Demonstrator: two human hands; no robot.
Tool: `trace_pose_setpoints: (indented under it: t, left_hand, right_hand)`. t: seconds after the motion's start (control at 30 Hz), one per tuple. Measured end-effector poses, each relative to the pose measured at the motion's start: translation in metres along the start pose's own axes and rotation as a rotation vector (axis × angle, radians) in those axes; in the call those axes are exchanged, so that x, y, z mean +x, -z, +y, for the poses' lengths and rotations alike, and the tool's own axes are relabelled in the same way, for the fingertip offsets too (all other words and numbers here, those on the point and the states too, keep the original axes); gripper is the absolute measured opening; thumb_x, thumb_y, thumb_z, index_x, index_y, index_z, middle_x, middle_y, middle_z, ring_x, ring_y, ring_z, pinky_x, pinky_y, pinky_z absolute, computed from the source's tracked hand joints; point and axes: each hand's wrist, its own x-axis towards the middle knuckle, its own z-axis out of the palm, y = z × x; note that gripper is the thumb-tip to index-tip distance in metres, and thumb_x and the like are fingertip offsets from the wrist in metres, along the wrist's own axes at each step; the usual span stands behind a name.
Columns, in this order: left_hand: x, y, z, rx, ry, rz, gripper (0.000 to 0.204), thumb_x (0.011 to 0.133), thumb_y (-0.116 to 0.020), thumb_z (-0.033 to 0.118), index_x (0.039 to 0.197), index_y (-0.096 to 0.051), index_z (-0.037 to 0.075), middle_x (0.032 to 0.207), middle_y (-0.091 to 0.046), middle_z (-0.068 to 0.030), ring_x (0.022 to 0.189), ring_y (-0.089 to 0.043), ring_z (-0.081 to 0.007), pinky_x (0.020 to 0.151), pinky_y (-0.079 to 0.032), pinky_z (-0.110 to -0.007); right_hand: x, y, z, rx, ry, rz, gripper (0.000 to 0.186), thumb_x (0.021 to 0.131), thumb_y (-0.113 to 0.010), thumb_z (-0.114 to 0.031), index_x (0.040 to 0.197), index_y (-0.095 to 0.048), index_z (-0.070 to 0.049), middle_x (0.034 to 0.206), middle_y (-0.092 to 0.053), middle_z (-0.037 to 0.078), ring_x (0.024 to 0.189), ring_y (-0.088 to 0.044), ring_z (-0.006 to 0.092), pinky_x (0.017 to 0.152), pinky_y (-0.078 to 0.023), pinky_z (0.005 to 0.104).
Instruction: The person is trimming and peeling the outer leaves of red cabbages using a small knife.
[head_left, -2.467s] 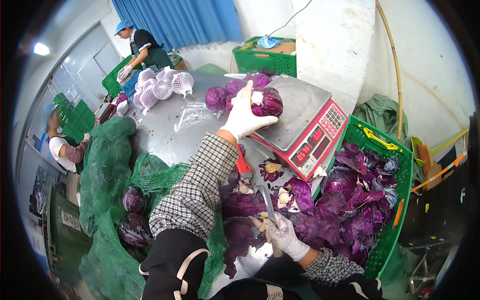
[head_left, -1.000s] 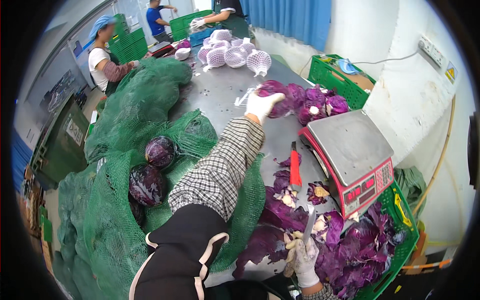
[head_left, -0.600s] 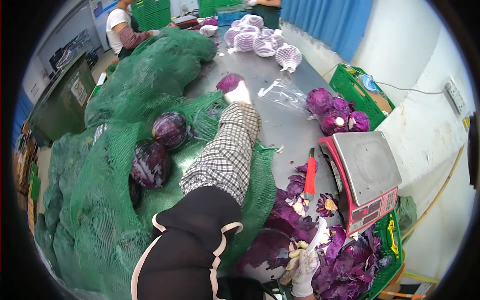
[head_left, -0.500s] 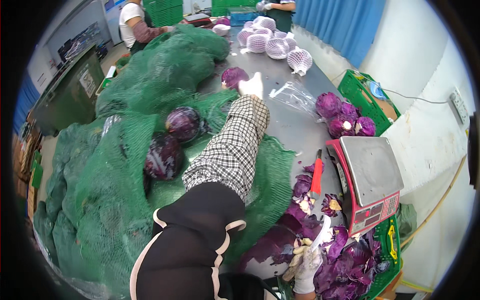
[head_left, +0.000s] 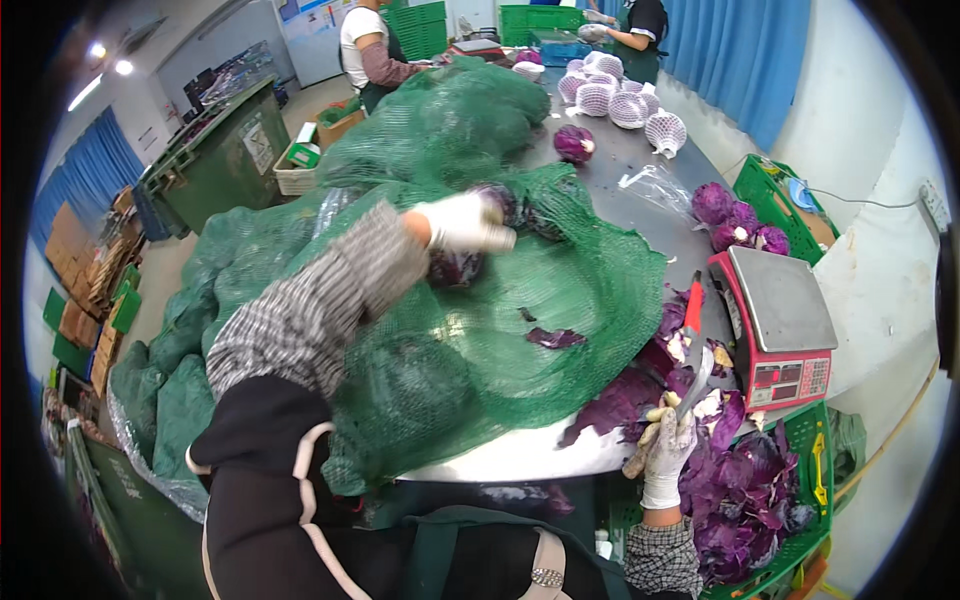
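My left hand (head_left: 462, 222), in a white glove and smeared by motion, is over dark purple cabbages (head_left: 455, 266) at the mouth of a green mesh bag (head_left: 590, 270). Its fingers are too blurred to read. My right hand (head_left: 668, 450), gloved with soiled fingers, is closed around a knife (head_left: 697, 382) whose pale blade points up and away. Below and right of that hand, purple cabbage leaves (head_left: 735, 510) fill a green crate (head_left: 822, 470). Farther off, a loose purple cabbage (head_left: 573, 144) sits on the metal table (head_left: 625, 190).
A red-handled tool (head_left: 693, 305) lies beside a red scale (head_left: 780, 310) at right. Trimmed cabbages (head_left: 735, 215) and a clear plastic bag (head_left: 655, 188) are behind it. Net-wrapped cabbages (head_left: 628, 108) stand farther back. Full mesh bags (head_left: 440, 115) line the left. Two people work at the far end.
My left hand has left the loose cabbage on the far table and come back left over the mesh bag's cabbages. My view has shifted left. The right hand still grips the knife.
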Motion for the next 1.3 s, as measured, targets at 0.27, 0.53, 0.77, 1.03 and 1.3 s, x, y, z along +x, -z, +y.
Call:
trace_pose_setpoints:
  t: [0.27,0.53,0.77,1.03,1.3]
  left_hand:
    - [-0.18,-0.053,0.095,0.04,-0.238,0.231,0.051,0.077,-0.073,0.029,0.114,-0.058,-0.002,0.111,-0.06,-0.0198,0.105,-0.058,-0.0354,0.092,-0.047,-0.041]
    - [-0.202,-0.22,0.184,-0.229,-0.209,-0.078,0.069,0.076,-0.071,0.025,0.134,-0.042,0.0,0.12,-0.055,-0.0182,0.104,-0.059,-0.0305,0.082,-0.052,-0.037]
    - [-0.164,-0.235,0.21,0.322,-0.144,0.043,0.032,0.075,-0.06,0.017,0.103,-0.055,0.003,0.074,-0.056,-0.0069,0.067,-0.06,-0.0223,0.056,-0.05,-0.036]
    - [-0.092,-0.168,0.242,-0.16,-0.316,0.529,0.014,0.077,-0.064,0.016,0.085,-0.059,0.006,0.072,-0.062,-0.0093,0.063,-0.063,-0.0283,0.057,-0.051,-0.036]
    - [0.027,-0.204,0.244,0.076,-0.049,0.249,0.113,0.064,-0.075,0.055,0.145,-0.02,-0.002,0.142,-0.03,-0.0321,0.135,-0.027,-0.0423,0.114,-0.017,-0.047]
  right_hand:
    - [-0.042,-0.079,-0.038,-0.116,0.244,-0.337,0.03,0.096,-0.046,-0.011,0.122,-0.054,0.002,0.082,-0.061,0.005,0.052,-0.048,0.0084,0.051,-0.042,0.0236]
    - [-0.074,-0.059,-0.046,-0.033,0.039,-0.234,0.028,0.097,-0.045,-0.006,0.121,-0.054,0.004,0.082,-0.062,0.005,0.053,-0.05,0.0059,0.052,-0.043,0.0211]
    - [-0.095,-0.004,-0.058,-0.033,-0.039,-0.043,0.027,0.096,-0.047,-0.007,0.121,-0.055,0.003,0.082,-0.063,0.006,0.053,-0.05,0.0061,0.051,-0.041,0.0198]
    - [-0.083,0.059,-0.083,-0.131,0.111,0.229,0.03,0.096,-0.053,-0.014,0.12,-0.054,0.003,0.088,-0.066,0.006,0.052,-0.05,0.0049,0.047,-0.04,0.0185]
    - [-0.118,0.149,-0.127,-0.473,0.273,0.517,0.034,0.098,-0.048,-0.021,0.122,-0.054,0.002,0.087,-0.063,0.007,0.05,-0.048,0.0065,0.044,-0.037,0.0192]
